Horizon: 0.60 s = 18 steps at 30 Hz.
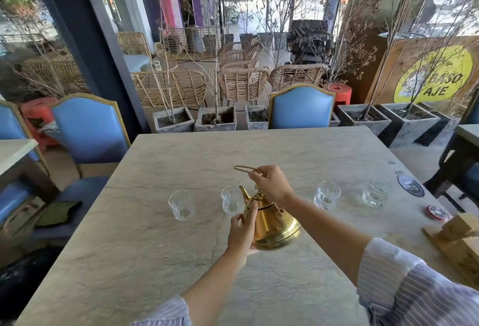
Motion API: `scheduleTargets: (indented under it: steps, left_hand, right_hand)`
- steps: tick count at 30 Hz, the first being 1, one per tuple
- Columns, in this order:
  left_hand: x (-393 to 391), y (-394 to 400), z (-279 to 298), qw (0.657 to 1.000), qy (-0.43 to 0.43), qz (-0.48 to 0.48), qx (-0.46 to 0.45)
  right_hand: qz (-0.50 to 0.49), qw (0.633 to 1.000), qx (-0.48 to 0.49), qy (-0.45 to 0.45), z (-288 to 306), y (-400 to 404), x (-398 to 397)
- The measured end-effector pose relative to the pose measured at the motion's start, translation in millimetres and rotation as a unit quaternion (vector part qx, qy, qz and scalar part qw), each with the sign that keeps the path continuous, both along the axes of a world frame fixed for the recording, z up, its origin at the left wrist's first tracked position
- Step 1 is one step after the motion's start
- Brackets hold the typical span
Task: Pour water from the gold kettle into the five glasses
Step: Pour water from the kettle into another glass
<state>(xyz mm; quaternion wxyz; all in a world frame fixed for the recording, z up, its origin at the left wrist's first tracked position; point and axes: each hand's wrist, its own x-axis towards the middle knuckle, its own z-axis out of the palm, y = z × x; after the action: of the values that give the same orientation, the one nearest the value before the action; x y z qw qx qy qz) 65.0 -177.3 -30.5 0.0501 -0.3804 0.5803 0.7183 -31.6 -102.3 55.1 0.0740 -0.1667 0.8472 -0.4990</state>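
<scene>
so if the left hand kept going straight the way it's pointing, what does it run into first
The left hand already rests on the kettle; past that, probably the second glass from the left, though depth is unclear.

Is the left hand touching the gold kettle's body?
Touching. The head view shows the left hand cupped against the side of the tilted gold kettle, its fingers lying on the brass with no gap.
</scene>
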Motion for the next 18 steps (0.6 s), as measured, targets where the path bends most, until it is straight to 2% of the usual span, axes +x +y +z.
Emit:
scheduleTargets:
  steps: [7,18]
  left_hand:
    - [-2,-11,-10,0.998,-0.028,0.009,0.048]
    - [-9,-6,7,0.990,-0.032,0.028,0.134]
  right_hand:
    - [0.032,0.991,0.121,-0.047,3,-31,-12]
    - [0.063,0.972,0.214,-0.067,21,-50,-28]
